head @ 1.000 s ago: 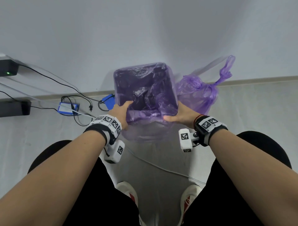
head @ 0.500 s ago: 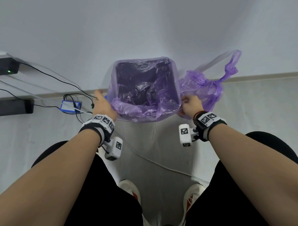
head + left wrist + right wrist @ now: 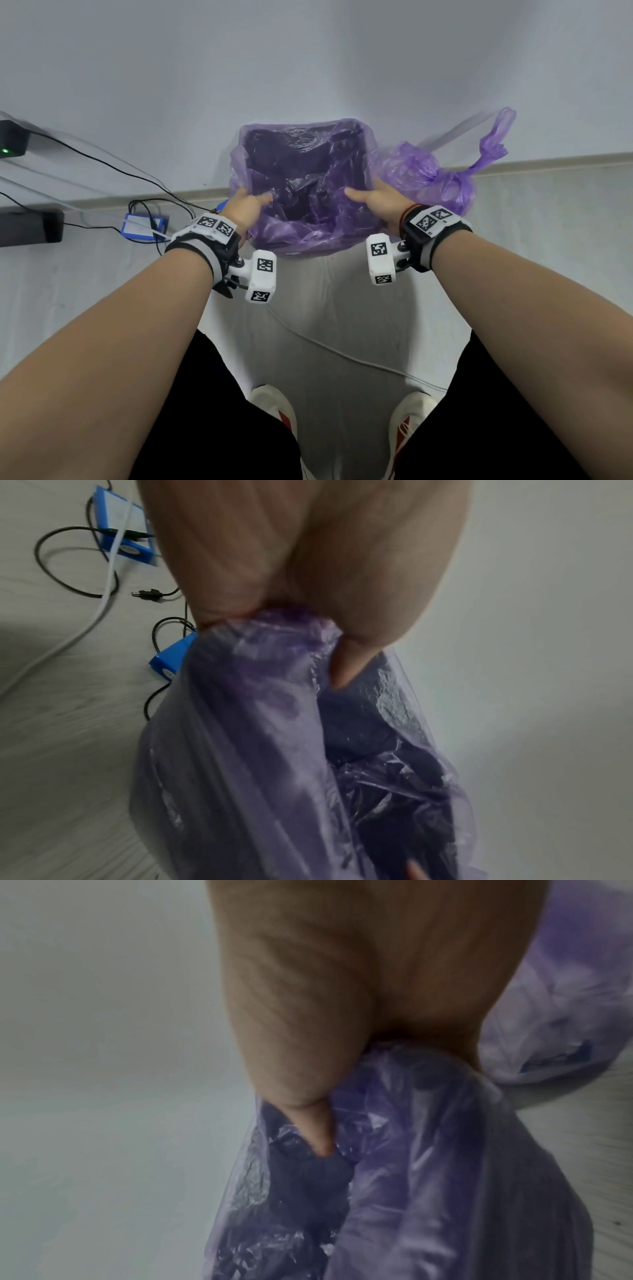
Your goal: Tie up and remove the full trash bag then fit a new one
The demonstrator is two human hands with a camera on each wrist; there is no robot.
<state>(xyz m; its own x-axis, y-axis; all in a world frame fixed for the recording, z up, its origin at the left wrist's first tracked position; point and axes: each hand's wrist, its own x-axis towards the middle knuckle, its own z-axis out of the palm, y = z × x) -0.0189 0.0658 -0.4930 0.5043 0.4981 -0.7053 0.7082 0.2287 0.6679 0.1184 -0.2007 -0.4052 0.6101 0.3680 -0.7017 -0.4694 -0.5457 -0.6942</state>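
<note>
A: Two bags show, so most of the job looks done. The full, knotted translucent purple trash bag [image 3: 428, 178] sits on the floor just outside the right grip, against the wall, already tied and out of the bin.

B: And the new one?

A: The fresh thin purple liner [image 3: 308, 192] is draped into the square bin [image 3: 301, 248], between the two grips, its edge folded out over the rim on the near side.

B: What are the hands doing?

A: The left hand [image 3: 245, 209] has its thumb inside the liner and its fingers outside, pinching plastic at the left rim. The right hand [image 3: 376, 202] does the same on the right rim, thumb pressed into the liner. Both grips are closed on film, not wide.

B: What is left?

A: I judge only seating remains: pulling the edge down evenly round the rim. The far edge looks loose and the inside crumpled. Thin film could slip off a corner or tear if tugged hard.

B: Anything nearby?

A: Beyond the left grip, blue boxes [image 3: 145, 226] and black cables [image 3: 102, 161] lie on the floor.
</note>
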